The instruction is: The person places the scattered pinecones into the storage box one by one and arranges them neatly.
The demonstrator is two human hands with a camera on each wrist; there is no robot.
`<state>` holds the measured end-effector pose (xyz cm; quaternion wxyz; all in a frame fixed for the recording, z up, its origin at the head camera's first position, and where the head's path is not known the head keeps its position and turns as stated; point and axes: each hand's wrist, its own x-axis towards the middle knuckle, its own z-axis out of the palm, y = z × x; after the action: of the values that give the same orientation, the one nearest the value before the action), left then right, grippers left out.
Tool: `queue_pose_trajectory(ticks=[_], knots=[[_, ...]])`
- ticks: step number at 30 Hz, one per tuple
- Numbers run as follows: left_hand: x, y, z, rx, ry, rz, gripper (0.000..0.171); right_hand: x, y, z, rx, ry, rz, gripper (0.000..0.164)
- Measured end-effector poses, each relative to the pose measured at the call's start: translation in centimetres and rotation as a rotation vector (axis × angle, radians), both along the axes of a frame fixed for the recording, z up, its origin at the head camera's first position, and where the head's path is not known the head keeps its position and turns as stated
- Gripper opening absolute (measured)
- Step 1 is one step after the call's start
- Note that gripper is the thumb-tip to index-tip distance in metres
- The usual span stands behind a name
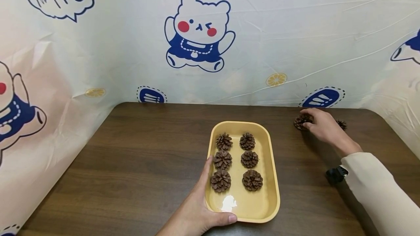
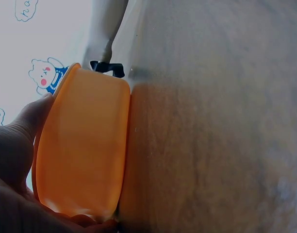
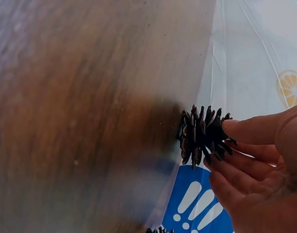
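A yellow rectangular tray [image 1: 257, 207] rests on the table with two columns of brown pine cones in it, such as the one at its near right [image 1: 252, 180]. My left hand [image 1: 199, 205] grips its near left corner, thumb on the near rim; the left wrist view shows the tray's outer wall [image 2: 85, 141] against that hand. At the back right, my right hand [image 1: 323, 125] holds another pine cone [image 3: 202, 136] between thumb and fingers, close over the table. Just right of that hand, a further pine cone [image 1: 342, 124] is partly hidden behind it.
The dark wooden table [image 1: 131, 166] reaches back to a printed cloth backdrop [image 1: 262, 28], which also runs along both sides. A black strap with a wrist camera [image 1: 336, 174] sits on the right wrist, below a light sleeve [image 1: 377, 185].
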<state>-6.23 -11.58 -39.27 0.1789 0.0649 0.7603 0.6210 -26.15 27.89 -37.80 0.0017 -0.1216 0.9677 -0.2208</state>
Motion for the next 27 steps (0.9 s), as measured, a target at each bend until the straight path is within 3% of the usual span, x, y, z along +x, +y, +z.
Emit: queue_pose_trajectory(ticks=[12,27], knots=[[0.07,-0.02,0.10,-0.033,0.001,0.008,0.143,-0.09,0.03,-0.02,-0.007,-0.006,-0.032,0.040],[-0.01,0.02,0.08,-0.012,0.005,0.003,0.143,-0.10,-0.08,0.01,-0.033,0.030,-0.033,0.037]])
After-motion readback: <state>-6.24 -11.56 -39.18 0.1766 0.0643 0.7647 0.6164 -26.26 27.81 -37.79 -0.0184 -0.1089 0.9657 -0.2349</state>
